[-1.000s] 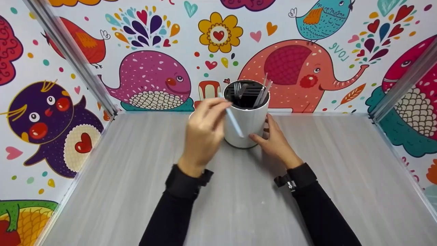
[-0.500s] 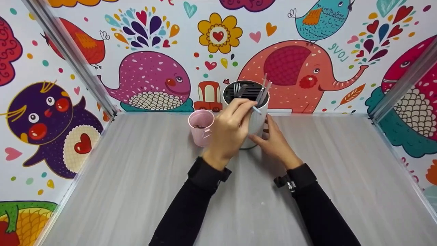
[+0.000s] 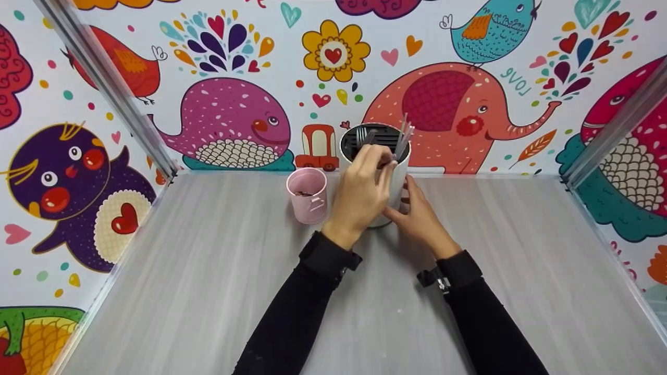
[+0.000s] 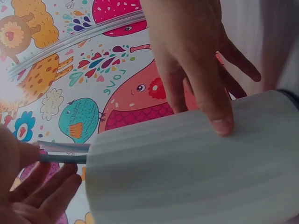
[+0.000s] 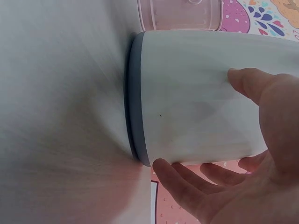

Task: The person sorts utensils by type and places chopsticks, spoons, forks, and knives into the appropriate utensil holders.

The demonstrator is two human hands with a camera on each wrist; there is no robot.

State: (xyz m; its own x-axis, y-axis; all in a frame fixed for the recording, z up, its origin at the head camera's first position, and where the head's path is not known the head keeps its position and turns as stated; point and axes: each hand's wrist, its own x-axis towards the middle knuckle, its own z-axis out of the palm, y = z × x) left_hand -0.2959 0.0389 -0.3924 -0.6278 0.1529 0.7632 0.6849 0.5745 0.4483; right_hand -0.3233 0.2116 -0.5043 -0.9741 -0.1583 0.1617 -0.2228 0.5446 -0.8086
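A white cylindrical utensil holder point(image 5: 201, 102) with a black slotted insert point(image 3: 383, 133) stands upright against the back wall. My right hand point(image 3: 419, 219) steadies its right side, thumb on the front and fingers around the far side. Over the rim, my left hand point(image 3: 362, 190) pinches a thin bluish stick point(image 4: 60, 158), whose far end is inside the holder. A fork point(image 3: 361, 136) and another dark-handled utensil lean in the left slots. Several thin clear sticks point(image 3: 404, 136) rise from the right slots, beside my left fingertips.
A small pink cup point(image 3: 307, 200) with a little handle stands left of the holder, something dark inside it. Behind runs a cartoon-patterned back wall point(image 3: 333, 112), with metal corner posts point(image 3: 112, 94) at the sides. The tabletop point(image 3: 208, 271) is grey.
My left hand has moved right, from beside the pink cup to the holder's rim, and the bluish stick has gone down into a slot. My right hand stays in place.
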